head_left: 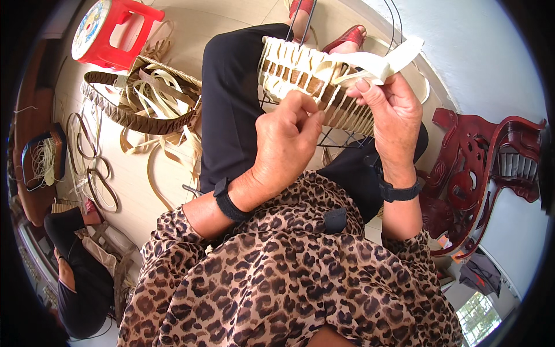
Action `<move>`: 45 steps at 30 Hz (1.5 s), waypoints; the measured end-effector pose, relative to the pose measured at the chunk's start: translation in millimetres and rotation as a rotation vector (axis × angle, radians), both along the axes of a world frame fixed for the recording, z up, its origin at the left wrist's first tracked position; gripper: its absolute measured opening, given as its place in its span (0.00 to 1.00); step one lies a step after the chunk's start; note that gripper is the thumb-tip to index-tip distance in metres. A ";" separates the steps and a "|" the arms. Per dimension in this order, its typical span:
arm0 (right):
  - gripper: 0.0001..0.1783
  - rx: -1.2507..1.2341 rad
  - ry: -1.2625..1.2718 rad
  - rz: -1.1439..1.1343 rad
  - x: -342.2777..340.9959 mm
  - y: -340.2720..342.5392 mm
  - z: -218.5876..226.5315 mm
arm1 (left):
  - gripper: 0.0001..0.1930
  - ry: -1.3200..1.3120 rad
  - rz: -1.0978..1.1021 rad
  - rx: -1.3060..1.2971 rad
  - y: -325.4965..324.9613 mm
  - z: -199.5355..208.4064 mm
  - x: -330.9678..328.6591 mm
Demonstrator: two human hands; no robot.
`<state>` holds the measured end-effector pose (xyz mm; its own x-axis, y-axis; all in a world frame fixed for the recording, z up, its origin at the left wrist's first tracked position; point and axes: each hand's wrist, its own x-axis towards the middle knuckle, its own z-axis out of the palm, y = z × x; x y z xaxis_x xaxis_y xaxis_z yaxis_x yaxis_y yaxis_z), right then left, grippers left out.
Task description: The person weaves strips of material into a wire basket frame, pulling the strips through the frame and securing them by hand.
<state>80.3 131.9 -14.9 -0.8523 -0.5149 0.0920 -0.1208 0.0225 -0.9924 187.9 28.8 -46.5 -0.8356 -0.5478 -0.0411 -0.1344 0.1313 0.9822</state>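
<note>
A half-woven basket [292,72] of cream and brown strips on a black wire frame rests on my lap. My left hand [286,144] pinches the basket's near edge, fingers closed on the weave. My right hand [393,118] grips the basket's right side. A wide cream strip [387,61] runs from the weave over the fingers of that hand and sticks out to the upper right. Both wrists wear black bands.
A woven brown tray of loose cream strips [144,101] lies on the tiled floor at left, with coiled strips [95,168] beside it. A red plastic stool [113,32] stands at upper left. Dark red carved wooden furniture [480,162] is at right. Another person [81,272] sits at lower left.
</note>
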 end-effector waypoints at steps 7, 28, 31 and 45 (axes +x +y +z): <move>0.06 0.040 -0.013 0.066 -12.3 -1.1 -7.1 | 0.20 0.019 -0.085 -0.094 20.6 4.8 11.7; 0.10 0.212 0.702 -0.159 -10.3 -6.1 -32.9 | 0.38 -0.096 -0.304 1.052 -3.4 40.3 6.4; 0.11 0.191 0.661 -0.146 -10.7 -5.6 -30.8 | 0.41 -0.049 -0.313 1.199 -3.8 33.7 8.1; 0.05 0.264 0.128 0.008 -17.3 -11.0 -19.0 | 0.34 0.003 -0.298 1.410 -2.6 20.3 4.2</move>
<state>63.0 120.9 -33.9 -0.8384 -0.5417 0.0607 -0.2458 0.2763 -0.9291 192.1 26.1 -26.2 -0.9107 0.1388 -0.3892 -0.2731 -0.9090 0.3148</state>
